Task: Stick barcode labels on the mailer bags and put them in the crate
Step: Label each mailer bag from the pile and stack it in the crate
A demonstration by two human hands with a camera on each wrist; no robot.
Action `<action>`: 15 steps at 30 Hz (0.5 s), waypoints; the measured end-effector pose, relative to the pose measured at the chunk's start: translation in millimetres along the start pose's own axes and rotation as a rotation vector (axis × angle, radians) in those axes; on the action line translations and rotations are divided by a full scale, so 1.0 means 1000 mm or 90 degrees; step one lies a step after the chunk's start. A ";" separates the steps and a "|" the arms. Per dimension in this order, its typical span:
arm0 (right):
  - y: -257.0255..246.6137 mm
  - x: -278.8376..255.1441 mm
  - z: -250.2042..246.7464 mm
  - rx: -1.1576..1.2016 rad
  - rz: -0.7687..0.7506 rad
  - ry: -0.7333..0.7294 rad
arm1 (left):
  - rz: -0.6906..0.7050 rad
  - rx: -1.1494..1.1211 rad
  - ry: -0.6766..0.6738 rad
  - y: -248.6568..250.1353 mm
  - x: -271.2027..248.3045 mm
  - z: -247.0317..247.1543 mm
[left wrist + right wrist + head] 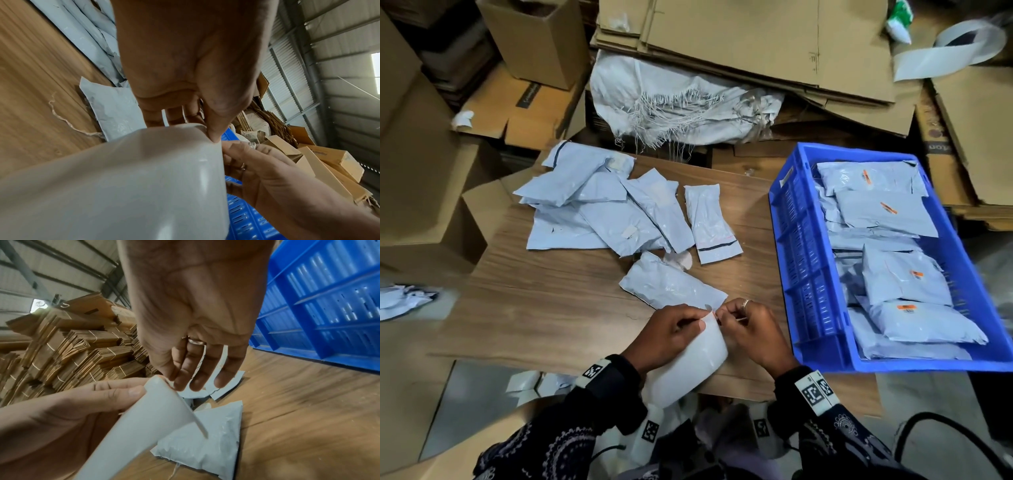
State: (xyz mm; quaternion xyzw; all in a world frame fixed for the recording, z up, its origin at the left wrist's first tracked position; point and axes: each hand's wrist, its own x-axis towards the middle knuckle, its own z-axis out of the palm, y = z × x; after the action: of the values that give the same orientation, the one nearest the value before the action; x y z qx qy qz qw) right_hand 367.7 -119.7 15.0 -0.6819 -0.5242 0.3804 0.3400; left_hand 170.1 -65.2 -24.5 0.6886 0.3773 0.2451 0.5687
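Both hands meet nearest the body, left hand (pixel 671 330) pinching the label backing strip (pixel 688 363) and right hand (pixel 748 329) picking a label at its tip, while the mailer bag (pixel 671 282) lies at twelve o'clock, long axis ten-to-four, crate (pixel 811 308) at two.

"ton" on cardboard box (pixel 938 147); other labels unreadable.
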 end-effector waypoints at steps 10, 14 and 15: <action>-0.003 -0.015 -0.007 0.003 -0.059 -0.102 | 0.009 0.037 -0.008 0.010 -0.017 0.000; -0.007 -0.015 -0.010 0.053 -0.020 -0.083 | 0.006 0.035 0.006 0.018 -0.016 0.001; -0.009 -0.014 -0.010 0.071 -0.008 -0.075 | 0.004 0.033 0.011 0.019 -0.015 0.001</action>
State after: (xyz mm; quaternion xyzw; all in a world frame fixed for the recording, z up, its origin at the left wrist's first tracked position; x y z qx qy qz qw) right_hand 370.0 -131.7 29.9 -0.6347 -0.5258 0.4465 0.3484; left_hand 167.2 -78.9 -4.9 0.7018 0.3865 0.2431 0.5468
